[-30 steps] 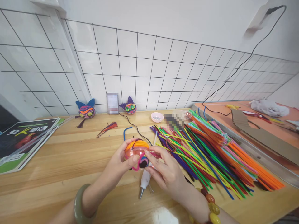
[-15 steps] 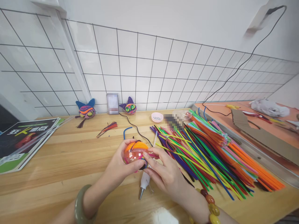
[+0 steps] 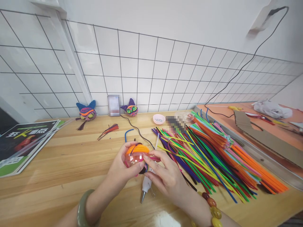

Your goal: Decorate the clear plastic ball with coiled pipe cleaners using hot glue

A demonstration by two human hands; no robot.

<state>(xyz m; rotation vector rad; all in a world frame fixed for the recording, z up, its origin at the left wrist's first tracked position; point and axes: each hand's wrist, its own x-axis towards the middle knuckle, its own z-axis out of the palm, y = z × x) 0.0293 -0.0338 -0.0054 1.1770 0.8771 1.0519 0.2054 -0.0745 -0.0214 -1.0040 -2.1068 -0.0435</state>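
Note:
A clear plastic ball (image 3: 136, 158), partly covered with orange, pink and dark fuzzy stems, is held between both hands above the table. My left hand (image 3: 123, 167) wraps round its left side, thumb across the front. The fingers of my right hand (image 3: 165, 171) pinch the ball's right side, where pink and multicoloured stems show; its exact grip on them is partly hidden. Just below lies a white glue gun (image 3: 146, 184) with a metal nozzle, partly covered by the hands. A short blue stem (image 3: 126, 135) rests behind the ball.
Many coloured pipe cleaners (image 3: 213, 160) spread over the right side. Along the back stand two finished cat-like balls (image 3: 87, 113), (image 3: 132, 109) and a pink bowl (image 3: 158, 119). A booklet (image 3: 26, 142) lies left; cardboard (image 3: 265, 135) lies on an orange surface at right.
Both hands and the ball have shifted very slightly, and the right fingers press a little differently at the ball's front. Both hands keep their hold.

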